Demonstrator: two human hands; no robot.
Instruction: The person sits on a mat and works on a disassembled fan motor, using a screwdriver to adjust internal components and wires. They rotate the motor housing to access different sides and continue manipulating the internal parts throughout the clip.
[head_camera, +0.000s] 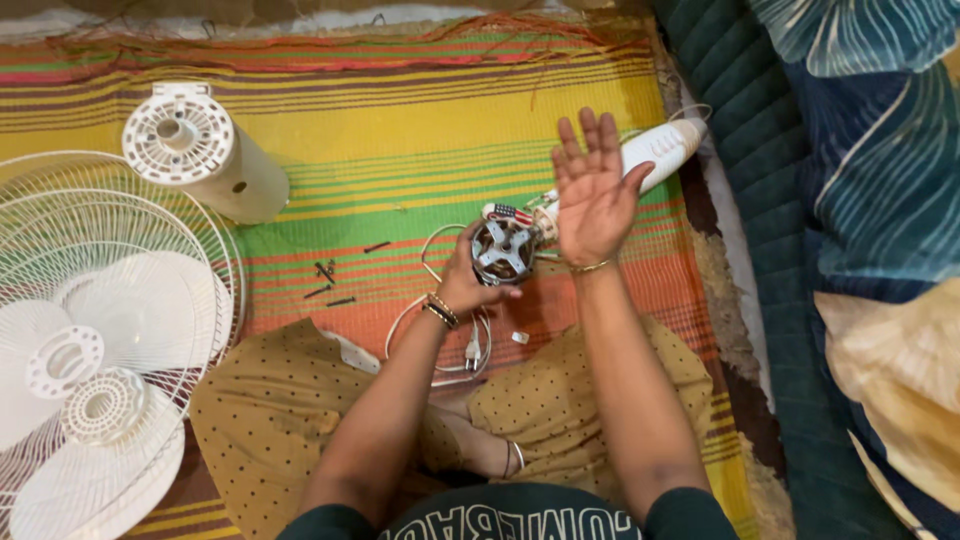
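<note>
My left hand (466, 283) grips a round metal fan motor (502, 250) and holds it just above the striped mat (400, 150). A white fan neck piece (662, 150) runs from the motor toward the upper right. My right hand (593, 195) is raised above the motor, palm up, fingers spread, holding nothing. A white power cord with its plug (472, 352) loops on the mat below the motor. Bangles are on both wrists.
A white motor housing cover (200, 152) stands at the upper left. A white fan grille with blades (95, 340) lies at the left. Several dark screws (330, 280) lie on the mat. A quilted blue-green mattress (860, 200) borders the right side.
</note>
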